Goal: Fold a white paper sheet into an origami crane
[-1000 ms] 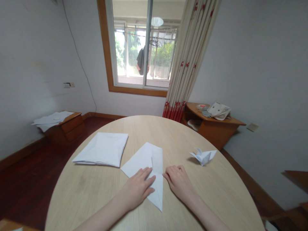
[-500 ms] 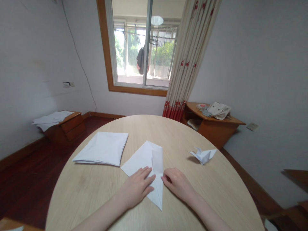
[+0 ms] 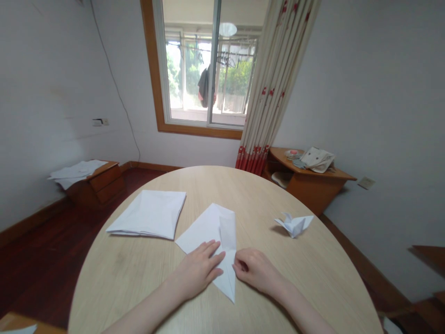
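A white sheet of paper (image 3: 205, 227), folded into a kite-like shape, lies in front of me with its narrow point towards me. Its right side is folded inward, and a crease runs down the lower part. My left hand (image 3: 200, 269) rests flat on it with the fingers stretched out. Curled closed, my right hand (image 3: 255, 269) has its thumb and fingertips pressed together at the paper's right edge. To the right sits a folded paper crane (image 3: 294, 226), and a stack of white paper (image 3: 149, 213) lies to the left.
The round wooden table (image 3: 139, 287) carries all of this. Past it stand a low drawer cabinet (image 3: 107, 183) with papers at left and a corner desk (image 3: 313, 190) with a cloth bag at right. A curtain (image 3: 274, 93) hangs beside the window (image 3: 187, 79).
My right hand has slid slightly down along the paper's right edge, towards me, its fingers more curled. The left hand and the paper stay in place.
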Available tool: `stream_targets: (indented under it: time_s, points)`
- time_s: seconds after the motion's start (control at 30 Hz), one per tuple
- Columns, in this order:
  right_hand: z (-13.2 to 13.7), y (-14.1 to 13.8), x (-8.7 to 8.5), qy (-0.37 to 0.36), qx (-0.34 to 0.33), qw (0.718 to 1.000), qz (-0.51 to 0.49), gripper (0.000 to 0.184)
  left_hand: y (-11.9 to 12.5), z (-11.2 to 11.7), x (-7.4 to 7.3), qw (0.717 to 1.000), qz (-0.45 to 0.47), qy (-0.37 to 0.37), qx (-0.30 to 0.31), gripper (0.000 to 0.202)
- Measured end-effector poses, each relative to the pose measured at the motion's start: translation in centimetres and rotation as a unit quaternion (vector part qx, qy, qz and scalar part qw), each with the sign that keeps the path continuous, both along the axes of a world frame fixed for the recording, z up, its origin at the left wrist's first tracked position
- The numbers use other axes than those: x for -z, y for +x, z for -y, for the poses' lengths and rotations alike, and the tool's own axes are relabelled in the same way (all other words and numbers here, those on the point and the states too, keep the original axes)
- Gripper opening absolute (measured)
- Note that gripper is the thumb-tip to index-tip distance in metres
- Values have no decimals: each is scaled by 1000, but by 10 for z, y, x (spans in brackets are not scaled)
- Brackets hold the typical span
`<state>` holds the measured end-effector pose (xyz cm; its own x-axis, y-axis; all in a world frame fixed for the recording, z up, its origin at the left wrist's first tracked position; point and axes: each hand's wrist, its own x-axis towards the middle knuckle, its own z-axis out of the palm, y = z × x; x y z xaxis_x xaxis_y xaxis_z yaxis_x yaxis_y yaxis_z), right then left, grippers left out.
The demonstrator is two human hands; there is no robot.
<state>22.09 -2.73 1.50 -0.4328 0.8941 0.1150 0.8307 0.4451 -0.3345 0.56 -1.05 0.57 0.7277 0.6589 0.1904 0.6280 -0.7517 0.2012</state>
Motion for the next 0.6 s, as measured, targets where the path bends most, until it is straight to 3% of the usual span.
stream_targets:
  time_s: [0.3,0.6]
  points:
    - [7,-2,-6,-56,-16,998,-15,18,-1,-1,2,1000,13,13,-3,37]
    - [12,-5,-8,-91,-31,995,-41,16,0,1,-6,1000,-2,2,-2,38]
